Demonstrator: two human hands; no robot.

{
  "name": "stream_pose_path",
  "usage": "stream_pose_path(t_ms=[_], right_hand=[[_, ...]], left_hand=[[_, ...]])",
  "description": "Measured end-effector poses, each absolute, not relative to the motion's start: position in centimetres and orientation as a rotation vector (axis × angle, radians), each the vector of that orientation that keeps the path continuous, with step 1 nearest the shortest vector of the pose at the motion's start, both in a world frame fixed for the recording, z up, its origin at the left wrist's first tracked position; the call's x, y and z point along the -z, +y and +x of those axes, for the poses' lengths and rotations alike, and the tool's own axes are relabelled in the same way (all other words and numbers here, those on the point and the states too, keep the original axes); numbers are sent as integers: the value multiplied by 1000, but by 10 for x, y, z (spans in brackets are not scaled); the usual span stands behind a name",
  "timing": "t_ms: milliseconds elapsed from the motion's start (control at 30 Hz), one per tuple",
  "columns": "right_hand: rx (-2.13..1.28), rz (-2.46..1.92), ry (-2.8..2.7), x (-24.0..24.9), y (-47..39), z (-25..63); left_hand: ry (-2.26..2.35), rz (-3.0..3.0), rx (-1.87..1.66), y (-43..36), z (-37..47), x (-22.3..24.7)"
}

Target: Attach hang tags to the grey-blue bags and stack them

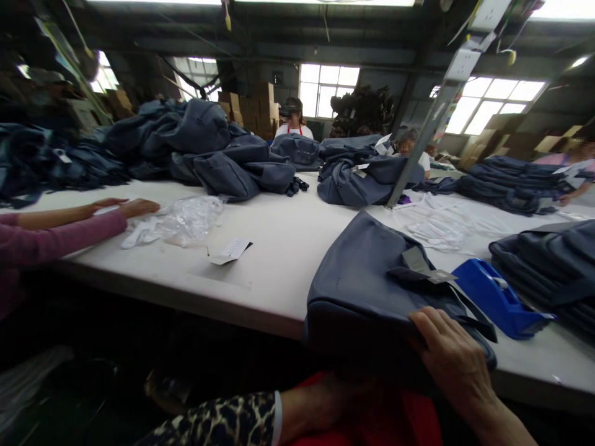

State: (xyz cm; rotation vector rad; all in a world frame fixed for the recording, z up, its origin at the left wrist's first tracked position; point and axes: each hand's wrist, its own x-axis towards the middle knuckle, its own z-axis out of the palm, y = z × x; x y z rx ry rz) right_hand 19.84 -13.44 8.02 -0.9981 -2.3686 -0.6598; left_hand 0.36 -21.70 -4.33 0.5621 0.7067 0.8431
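A dark blue-grey bag [362, 272] lies at the front edge of the white table, partly overhanging it. My right hand [449, 353] grips the bag's near edge, with the thumb and fingers over its rim. A tag [421, 263] hangs near the strap on the bag's upper side. Low in the shadow under the bag is my left hand [325, 396], beyond a leopard-print sleeve; its fingers are hidden, so its grip does not show. Just right of the bag stands a blue tape dispenser [499, 297].
A co-worker's hands [139, 207] at the left are beside clear plastic bags [190, 220]. A loose tag [232, 251] lies mid-table. Bags are heaped behind [199, 142] and stacked at right [553, 260]. A metal post [423, 136] rises from the table. Other people stand across.
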Motion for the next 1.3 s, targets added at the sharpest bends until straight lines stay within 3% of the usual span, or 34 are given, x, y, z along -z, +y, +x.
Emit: stream_pose_path(t_ms=[200,367,467,667,1067,1300], right_hand=[[591,-963,-2335,-73,-136,213],[579,-931,-2315,-70,-132,217],[592,-921,-2307,-69,-133,217],[561,-1029,-2342,-75,-131,226],[329,-816,-2442,-102,-56,195],[339,-973,-2435,-112,11,245]], left_hand=[[862,1367,-405,-209,-105,-5],[1339,2005,-751,-166,-177,-64],[1325,2520,-874,-110,-167,-80],[930,2894,-390,-19,-115,-86],[1489,2982,-599,-136,-161,-88],[1174,3213,-668,-111,-78,-95]])
